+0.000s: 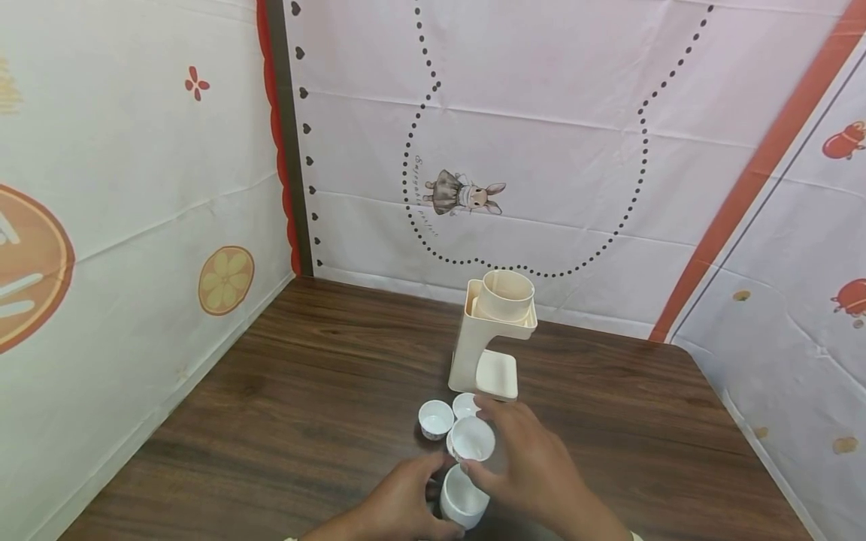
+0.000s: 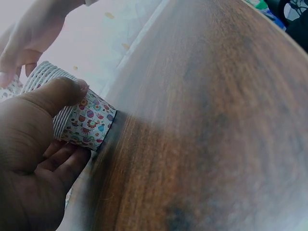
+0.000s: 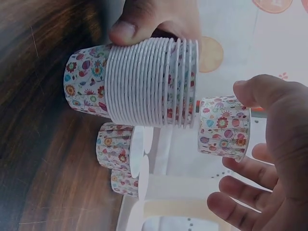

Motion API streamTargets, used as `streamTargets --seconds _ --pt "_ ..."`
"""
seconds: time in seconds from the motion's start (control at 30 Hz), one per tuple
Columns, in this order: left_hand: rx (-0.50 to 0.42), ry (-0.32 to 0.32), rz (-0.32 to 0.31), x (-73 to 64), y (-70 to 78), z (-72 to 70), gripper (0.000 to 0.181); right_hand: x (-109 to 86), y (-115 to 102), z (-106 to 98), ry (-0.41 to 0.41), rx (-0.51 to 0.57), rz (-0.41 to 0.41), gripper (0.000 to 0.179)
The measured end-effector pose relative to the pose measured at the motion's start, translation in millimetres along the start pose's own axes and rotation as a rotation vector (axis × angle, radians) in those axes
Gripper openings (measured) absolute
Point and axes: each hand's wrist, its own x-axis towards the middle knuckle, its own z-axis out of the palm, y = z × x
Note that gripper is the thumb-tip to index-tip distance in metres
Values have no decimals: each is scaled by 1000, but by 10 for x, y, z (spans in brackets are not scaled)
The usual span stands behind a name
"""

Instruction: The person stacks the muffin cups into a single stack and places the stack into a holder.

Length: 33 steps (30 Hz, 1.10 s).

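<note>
My left hand (image 1: 406,496) grips a tall stack of nested white paper cups (image 3: 144,82) with a colourful floral print, thumb on one side and fingers on the other. The stack's lower end is at the dark wooden table (image 2: 202,144). Just above and beyond its mouth, my right hand (image 1: 534,458) holds a single paper cup (image 3: 224,126) of the same print between thumb and fingers. Past it stand several separate cups, among them a left one (image 1: 436,419) and a far one (image 1: 467,404); another is partly hidden under the held cup.
A cream stand (image 1: 467,349) with a round open container (image 1: 509,300) on top and a flat base plate (image 1: 497,374) stands behind the cups. Printed cloth walls (image 1: 541,150) enclose the table at the back and both sides.
</note>
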Motion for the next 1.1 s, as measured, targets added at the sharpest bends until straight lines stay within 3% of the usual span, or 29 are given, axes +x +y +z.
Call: streamTargets --seconds 0.37,0.67,1.1 --pt "3 -6 -33 10 19 -10 61 -101 -32 -71 11 6 -65 80" --pt "13 3 21 -5 21 -5 57 -185 -71 -83 -48 54 -44 80" --pt "61 3 35 -8 18 -8 56 -225 -118 -77 -102 89 -28 74"
